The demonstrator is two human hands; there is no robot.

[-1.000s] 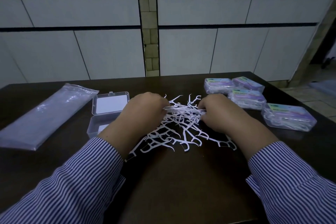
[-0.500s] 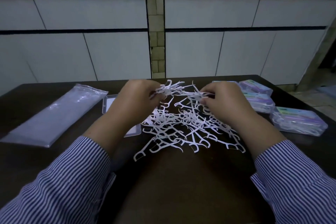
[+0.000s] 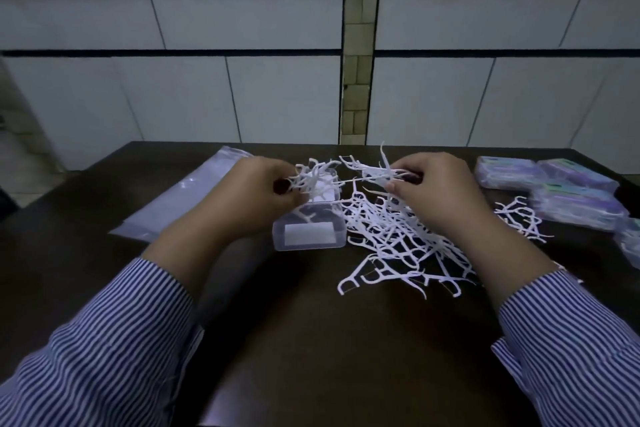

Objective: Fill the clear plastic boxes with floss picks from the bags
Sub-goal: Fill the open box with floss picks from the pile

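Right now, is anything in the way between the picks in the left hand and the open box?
Nothing visible. The left hand holds a bunch of floss picks just above the open clear box, whose lid is flipped back.

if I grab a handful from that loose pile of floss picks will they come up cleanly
Probably not: the floss picks lie crisscrossed, so hooked ends likely snag. They look thin and light, so strays may scatter, as beside the filled boxes.

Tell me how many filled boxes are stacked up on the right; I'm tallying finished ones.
4 visible, all at the table's right edge: filled box farthest left, one beside it, one nearer, one cut off by the frame. More may lie outside it.
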